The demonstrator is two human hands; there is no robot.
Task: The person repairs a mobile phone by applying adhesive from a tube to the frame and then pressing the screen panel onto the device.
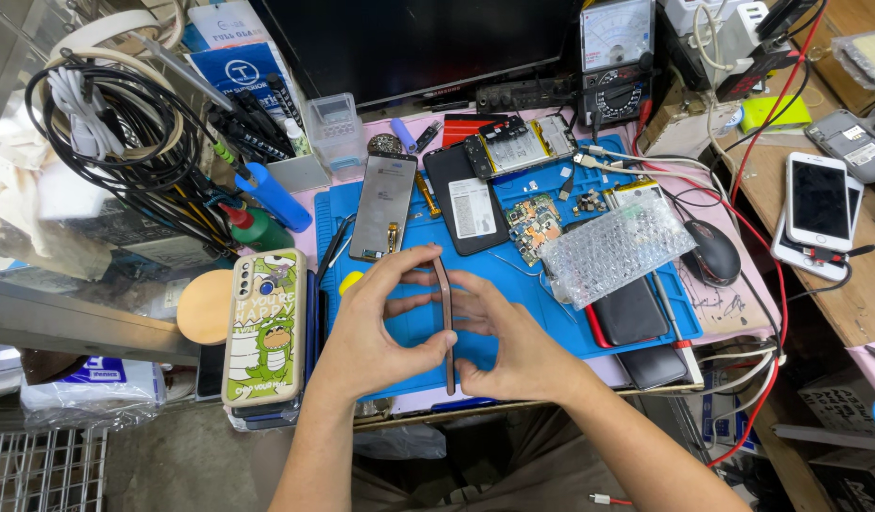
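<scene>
Both my hands hold a thin dark phone frame [446,313] edge-on above the blue work mat [542,313]. My left hand [380,327] curls around its left side, thumb and forefinger at its top end. My right hand [504,337] presses on it from the right, fingers along its edge. On the mat behind it lie a loose phone screen [383,206], a black back cover [467,200], an opened phone body [518,142] and a small circuit board [532,224].
A phone in a green cartoon case [264,327] lies at the left. Bubble wrap [616,248], a black mouse [710,252], white phones [819,201], an analogue meter [616,57], tangled cables [115,123] and red wires [769,284] crowd the bench.
</scene>
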